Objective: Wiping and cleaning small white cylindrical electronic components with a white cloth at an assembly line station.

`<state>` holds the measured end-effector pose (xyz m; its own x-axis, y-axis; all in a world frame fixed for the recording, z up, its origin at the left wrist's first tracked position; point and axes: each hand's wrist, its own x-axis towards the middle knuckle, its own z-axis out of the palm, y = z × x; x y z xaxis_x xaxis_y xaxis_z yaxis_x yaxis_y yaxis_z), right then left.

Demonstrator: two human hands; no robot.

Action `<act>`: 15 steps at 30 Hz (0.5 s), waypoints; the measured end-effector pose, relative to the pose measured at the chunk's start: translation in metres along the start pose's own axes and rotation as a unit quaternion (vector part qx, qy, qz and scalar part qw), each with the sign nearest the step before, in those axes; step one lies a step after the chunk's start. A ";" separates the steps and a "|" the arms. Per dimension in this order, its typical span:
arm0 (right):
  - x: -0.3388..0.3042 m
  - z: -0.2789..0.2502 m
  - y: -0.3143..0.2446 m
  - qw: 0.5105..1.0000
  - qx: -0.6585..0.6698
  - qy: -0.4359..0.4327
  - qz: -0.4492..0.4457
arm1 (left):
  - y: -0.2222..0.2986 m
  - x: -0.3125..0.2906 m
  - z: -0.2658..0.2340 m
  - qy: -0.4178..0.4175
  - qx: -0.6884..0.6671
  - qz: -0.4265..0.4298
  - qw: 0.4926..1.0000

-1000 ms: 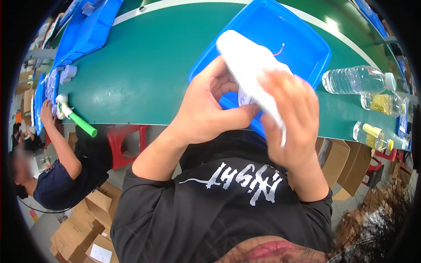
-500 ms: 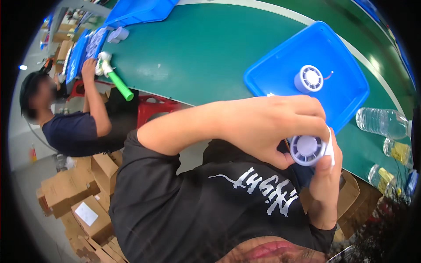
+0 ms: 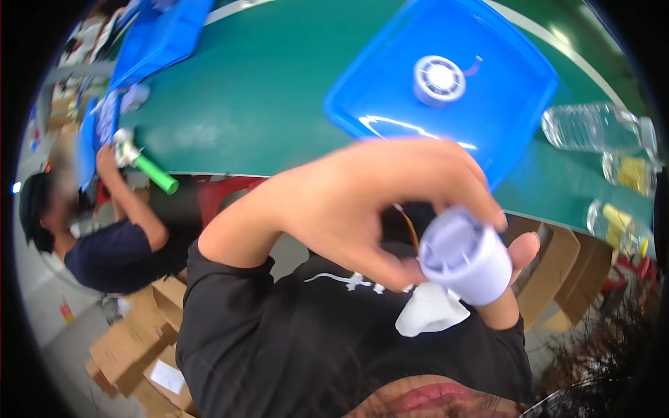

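Just off the near edge of the green counter [image 3: 265, 97], the left hand [image 3: 355, 209] is pinching a white fan [image 3: 477, 272] between thumb and fingers, vaned end showing. The right hand [image 3: 523, 254] is mostly hiding behind that fan, only a fingertip and wrist area showing; can't tell its grip. White cloth [image 3: 432, 311] is hanging just below the fan; can't tell what's holding it up. Thin wires [image 3: 408, 226] are running down between left hand and fan. Progress: a second fan [image 3: 435, 82] is sitting vaned face up in the blue tray [image 3: 376, 101], so one looks done. The held one is staying outside the tray, so it's looking unfinished. Clear bottles are sitting right of the tray.
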<state>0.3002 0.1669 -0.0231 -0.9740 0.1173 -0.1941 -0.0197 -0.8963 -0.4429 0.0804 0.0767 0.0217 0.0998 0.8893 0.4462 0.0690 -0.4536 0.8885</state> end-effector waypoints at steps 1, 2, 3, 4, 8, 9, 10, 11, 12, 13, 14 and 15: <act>-0.007 -0.007 0.000 0.998 0.026 -0.058 -0.007 | -0.001 -0.004 -0.007 0.015 -0.010 -0.039 0.999; -0.022 -0.012 -0.013 0.981 -0.188 0.044 0.024 | -0.002 -0.011 -0.001 0.114 -0.074 -0.077 0.988; -0.001 -0.013 -0.032 0.970 -0.128 -0.203 -0.031 | -0.010 -0.010 -0.001 0.138 -0.081 -0.072 0.984; -0.011 0.000 -0.047 0.967 -0.231 -0.077 -0.076 | -0.013 -0.011 0.005 0.189 -0.103 -0.113 0.970; 0.000 0.009 -0.068 0.772 -0.466 0.264 -0.341 | -0.026 0.001 0.017 0.226 -0.172 -0.127 0.950; 0.007 0.008 -0.071 0.723 -0.512 0.272 -0.375 | -0.027 0.005 0.021 0.242 -0.162 -0.129 0.948; 0.013 0.007 -0.069 0.710 -0.523 0.284 -0.377 | -0.028 0.006 0.025 0.261 -0.151 -0.132 0.944; 0.015 0.009 -0.067 0.692 -0.561 0.275 -0.361 | -0.028 0.008 0.029 0.259 -0.153 -0.127 0.945; 0.019 0.012 -0.063 0.674 -0.597 0.265 -0.345 | -0.029 0.010 0.032 0.267 -0.151 -0.128 0.943; 0.024 0.014 -0.054 0.728 -0.554 0.219 -0.339 | -0.029 0.013 0.034 0.274 -0.147 -0.128 0.942; 0.027 0.003 -0.049 0.786 -0.489 0.151 -0.346 | -0.030 0.015 0.035 0.273 -0.148 -0.124 0.943; 0.028 0.003 -0.050 0.806 -0.461 0.121 -0.350 | -0.031 0.016 0.036 0.278 -0.139 -0.123 0.943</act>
<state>0.2733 0.2143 -0.0038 -0.7224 0.6364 0.2704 -0.2608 0.1114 -0.9590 0.1158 0.1028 -0.0029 -0.4261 0.8935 0.1416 -0.2476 -0.2657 0.9317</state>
